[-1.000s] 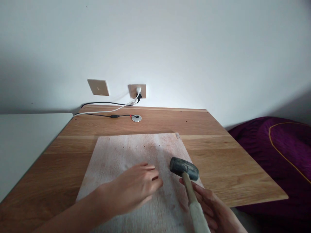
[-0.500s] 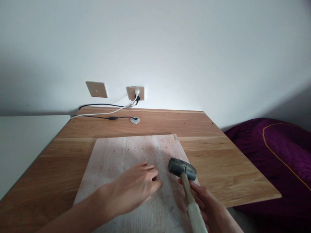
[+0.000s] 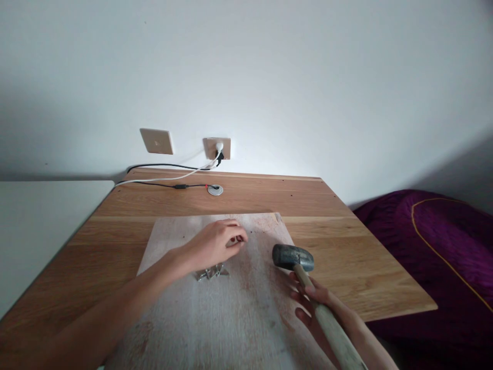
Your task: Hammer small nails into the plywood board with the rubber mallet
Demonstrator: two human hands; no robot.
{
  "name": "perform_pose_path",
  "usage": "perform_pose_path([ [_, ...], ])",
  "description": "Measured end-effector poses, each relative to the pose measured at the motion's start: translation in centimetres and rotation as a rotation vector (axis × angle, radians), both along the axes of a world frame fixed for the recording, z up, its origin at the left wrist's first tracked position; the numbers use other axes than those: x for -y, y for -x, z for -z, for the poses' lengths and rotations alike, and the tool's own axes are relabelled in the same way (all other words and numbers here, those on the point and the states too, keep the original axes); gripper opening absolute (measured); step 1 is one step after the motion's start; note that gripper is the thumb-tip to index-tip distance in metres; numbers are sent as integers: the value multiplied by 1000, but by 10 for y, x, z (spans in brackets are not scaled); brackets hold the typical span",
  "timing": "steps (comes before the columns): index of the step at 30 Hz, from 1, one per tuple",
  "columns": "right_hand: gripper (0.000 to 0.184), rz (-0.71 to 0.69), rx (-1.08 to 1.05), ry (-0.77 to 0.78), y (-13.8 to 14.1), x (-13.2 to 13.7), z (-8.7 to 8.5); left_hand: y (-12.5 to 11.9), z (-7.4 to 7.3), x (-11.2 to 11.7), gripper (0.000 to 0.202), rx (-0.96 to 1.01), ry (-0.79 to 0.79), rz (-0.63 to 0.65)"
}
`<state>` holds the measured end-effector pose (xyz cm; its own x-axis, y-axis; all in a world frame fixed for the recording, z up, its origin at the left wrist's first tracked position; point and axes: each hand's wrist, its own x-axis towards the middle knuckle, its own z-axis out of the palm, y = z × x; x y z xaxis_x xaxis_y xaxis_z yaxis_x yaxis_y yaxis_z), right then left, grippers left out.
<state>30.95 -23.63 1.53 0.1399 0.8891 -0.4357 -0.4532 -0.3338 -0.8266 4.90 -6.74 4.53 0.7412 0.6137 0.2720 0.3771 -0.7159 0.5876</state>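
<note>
My left hand (image 3: 217,241) hovers over the far part of a pale, worn wooden board (image 3: 215,324), thumb and fingertips pinched together. Whatever may be between those fingertips is too small to make out. Just below the wrist, a little heap of shiny metal nails (image 3: 213,272) lies on the board. A mallet with a black head (image 3: 293,257) and a light wooden handle rests in my right hand (image 3: 318,303), thumb across the handle and some fingers loosely spread beneath. Small dark holes or marks run along the board's far end, partly behind my left hand.
The board lies on a wooden desk (image 3: 358,246) against a white wall. Cables (image 3: 165,180) run from a wall socket (image 3: 217,148) and a round grommet (image 3: 215,190) at the back. A white panel (image 3: 46,221) stands left; purple fabric (image 3: 389,226) lies beyond the right edge.
My left hand has moved away from me towards the board's far end, and the nails now show below its wrist. The mallet has shifted slightly right, its handle tilting more to the right.
</note>
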Motion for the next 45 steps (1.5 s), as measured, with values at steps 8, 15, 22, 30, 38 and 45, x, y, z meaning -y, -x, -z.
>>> perform_pose_path([
  [8,44,10,132,11,0,-17,-38,-29,11,-37,9,111,159,-6],
  [15,44,-144,864,-147,-22,-26,-36,-56,10,-47,16,53,166,37],
  [22,42,-275,1350,-191,-30,-40,-32,-66,20,-50,16,66,183,62],
  [30,43,-410,1573,-335,-24,-65,-32,-62,34,-52,11,192,261,5],
  [38,41,-576,1617,-335,-16,-79,-31,-57,33,-52,8,255,330,-20],
  [45,34,-562,1546,-317,-20,-81,-25,-60,36,-51,11,259,267,17],
])
